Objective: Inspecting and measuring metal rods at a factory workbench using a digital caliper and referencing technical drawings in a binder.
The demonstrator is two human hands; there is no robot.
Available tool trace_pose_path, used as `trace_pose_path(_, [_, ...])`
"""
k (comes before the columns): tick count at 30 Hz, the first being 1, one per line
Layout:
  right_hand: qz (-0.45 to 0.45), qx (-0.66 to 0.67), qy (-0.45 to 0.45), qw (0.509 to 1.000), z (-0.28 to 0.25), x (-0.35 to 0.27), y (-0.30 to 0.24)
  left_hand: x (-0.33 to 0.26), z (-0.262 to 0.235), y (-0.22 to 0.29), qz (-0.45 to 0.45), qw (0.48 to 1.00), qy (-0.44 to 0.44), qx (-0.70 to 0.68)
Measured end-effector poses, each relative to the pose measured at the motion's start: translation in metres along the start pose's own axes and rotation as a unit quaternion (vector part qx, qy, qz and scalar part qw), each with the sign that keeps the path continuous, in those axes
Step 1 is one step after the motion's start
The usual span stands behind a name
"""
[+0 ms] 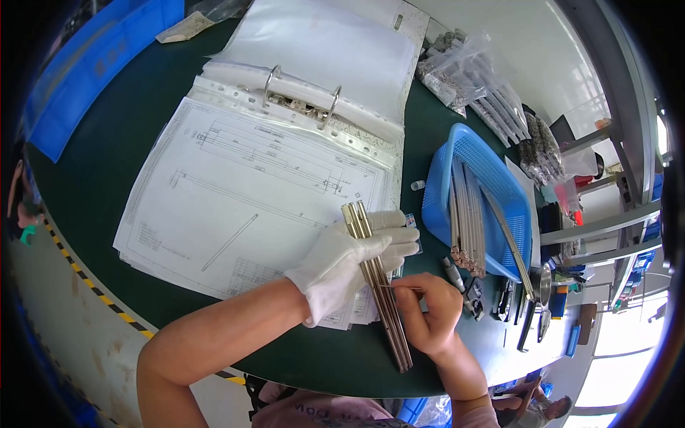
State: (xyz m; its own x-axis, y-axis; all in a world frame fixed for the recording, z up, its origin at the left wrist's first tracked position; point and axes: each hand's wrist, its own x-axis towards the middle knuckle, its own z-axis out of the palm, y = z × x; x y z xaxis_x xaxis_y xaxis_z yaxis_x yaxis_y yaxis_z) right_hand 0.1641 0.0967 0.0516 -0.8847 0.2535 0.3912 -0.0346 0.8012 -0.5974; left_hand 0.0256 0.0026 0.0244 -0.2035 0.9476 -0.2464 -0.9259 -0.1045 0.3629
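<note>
My left hand (335, 262), in a white glove, is closed around a few slim, shiny metal rods (389, 314). The rods slant from the upper left down toward the table's near edge, with the thumb lying across them. Bare, my right hand (432, 317) is at the right side of the rods, thumb and forefinger pinched together. A thin sliver seems to stick out from that pinch toward the rods, too small to name. Under and beyond the left hand lies an open ring binder (300, 100) with a technical drawing (235, 192) in a clear sleeve.
Right of the binder, a blue plastic basket (437, 187) holds several wrapped metal rods (467, 214). Beside it lie a micrometer-like tool (452, 272) and other dark tools. Bagged rods (492, 107) lie at the back, a blue bin (93, 71) at far left. Metal shelving (606, 228) stands right.
</note>
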Motion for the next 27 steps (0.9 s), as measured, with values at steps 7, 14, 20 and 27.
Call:
trace_pose_path(7, [0.045, 0.016, 0.032, 0.998, 0.003, -0.014, 0.009, -0.001, 0.002, 0.001, 0.008, 1.000, 0.006, 0.022])
trace_pose_path(14, [0.100, 0.066, 0.032, 0.992, 0.005, -0.012, 0.007, -0.001, 0.003, 0.004, 0.004, 1.000, -0.001, 0.020])
trace_pose_path(20, [0.040, 0.048, 0.033, 0.997, 0.005, -0.007, 0.008, -0.003, 0.006, 0.006, -0.002, 1.000, 0.008, 0.014])
trace_pose_path(27, [-0.074, -0.072, -0.006, 0.995, 0.001, -0.004, 0.010, -0.004, 0.008, 0.007, -0.003, 0.999, -0.002, 0.037])
